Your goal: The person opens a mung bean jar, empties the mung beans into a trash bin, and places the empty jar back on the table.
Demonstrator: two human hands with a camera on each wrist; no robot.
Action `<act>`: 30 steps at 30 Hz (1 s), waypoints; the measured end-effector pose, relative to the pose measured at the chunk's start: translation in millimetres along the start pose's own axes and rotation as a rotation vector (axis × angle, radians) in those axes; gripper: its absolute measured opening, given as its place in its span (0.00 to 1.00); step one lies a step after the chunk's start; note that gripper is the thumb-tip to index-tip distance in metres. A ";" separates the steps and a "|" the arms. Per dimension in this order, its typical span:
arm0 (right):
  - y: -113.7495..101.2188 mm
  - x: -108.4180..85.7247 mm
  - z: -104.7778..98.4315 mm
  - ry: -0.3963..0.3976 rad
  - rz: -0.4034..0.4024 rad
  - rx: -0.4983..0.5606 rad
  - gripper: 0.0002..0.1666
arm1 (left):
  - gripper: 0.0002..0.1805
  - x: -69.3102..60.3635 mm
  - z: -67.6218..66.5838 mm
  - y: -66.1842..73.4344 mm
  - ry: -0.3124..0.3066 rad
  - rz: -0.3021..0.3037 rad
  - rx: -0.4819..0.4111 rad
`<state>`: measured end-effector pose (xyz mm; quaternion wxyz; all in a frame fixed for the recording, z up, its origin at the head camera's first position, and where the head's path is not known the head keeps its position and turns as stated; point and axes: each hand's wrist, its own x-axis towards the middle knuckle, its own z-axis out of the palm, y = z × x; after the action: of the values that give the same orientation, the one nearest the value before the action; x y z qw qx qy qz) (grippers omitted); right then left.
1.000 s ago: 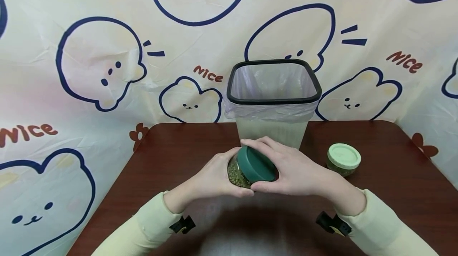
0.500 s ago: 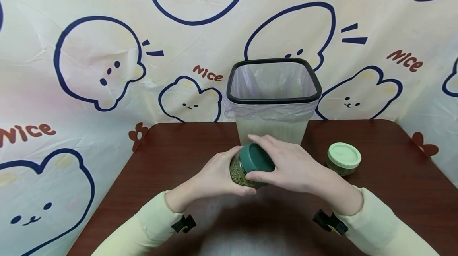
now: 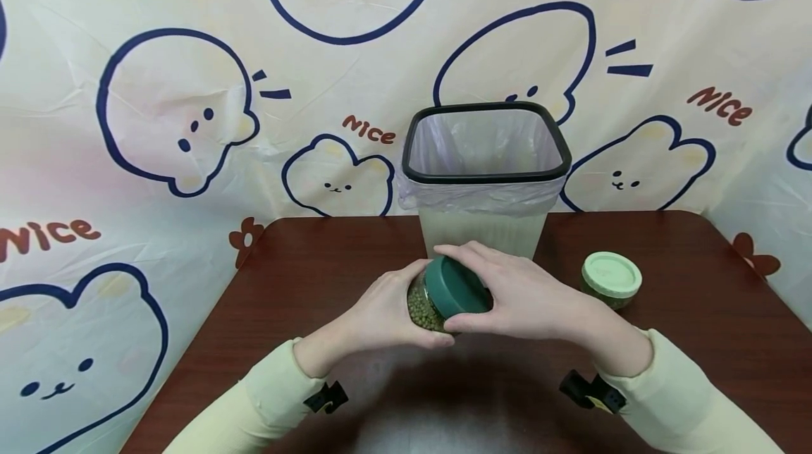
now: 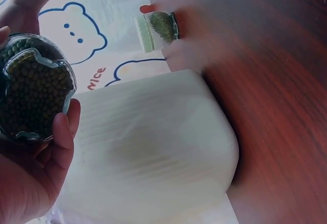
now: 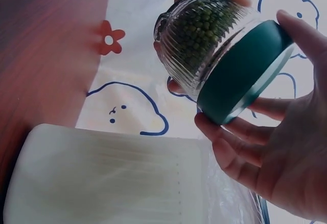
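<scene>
A clear ribbed glass jar [image 3: 421,307] of small green beans, likely mung beans, is held above the table, tilted so its dark green lid [image 3: 455,286] leans right. My left hand [image 3: 377,309] grips the glass body. Around the lid curl the thumb and fingers of my right hand [image 3: 526,295]. In the left wrist view the jar's base [image 4: 38,93] faces the camera and beans fill much of it. The right wrist view shows the lid [image 5: 245,73] seated on the jar, between right thumb and fingers.
Behind the hands stands a pale bin [image 3: 482,228] with a black rim and a plastic liner. A second, smaller jar [image 3: 612,279] with a light green lid stands on the brown table [image 3: 317,256] to the right. A patterned cloth [image 3: 342,87] hangs behind.
My right hand swung its thumb leftward over the lid half a second ago, then turned back to nearly its earlier pose. The left hand and jar have hardly moved.
</scene>
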<state>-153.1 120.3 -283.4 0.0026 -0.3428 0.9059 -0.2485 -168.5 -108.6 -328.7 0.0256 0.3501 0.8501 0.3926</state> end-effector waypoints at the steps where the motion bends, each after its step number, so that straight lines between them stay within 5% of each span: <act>1: 0.3 -0.4 -0.7 -0.002 -0.018 0.009 0.50 | 0.44 0.2 -0.1 -0.2 -0.002 0.002 -0.001; 7: 2.7 -1.9 -0.9 -0.041 -0.070 0.029 0.52 | 0.44 0.6 1.8 -2.4 -0.009 -0.004 0.025; 20: -3.1 2.7 4.9 -0.058 0.179 0.003 0.51 | 0.43 -0.2 4.3 -2.9 -0.020 -0.003 0.027; 30: -1.5 1.1 3.5 -0.047 0.091 0.084 0.47 | 0.44 -0.6 0.7 -1.8 0.004 0.018 0.037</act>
<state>-152.4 117.1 -285.6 0.0496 -0.3063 0.9091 -0.2778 -168.9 -109.3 -330.5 0.0139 0.3572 0.8541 0.3778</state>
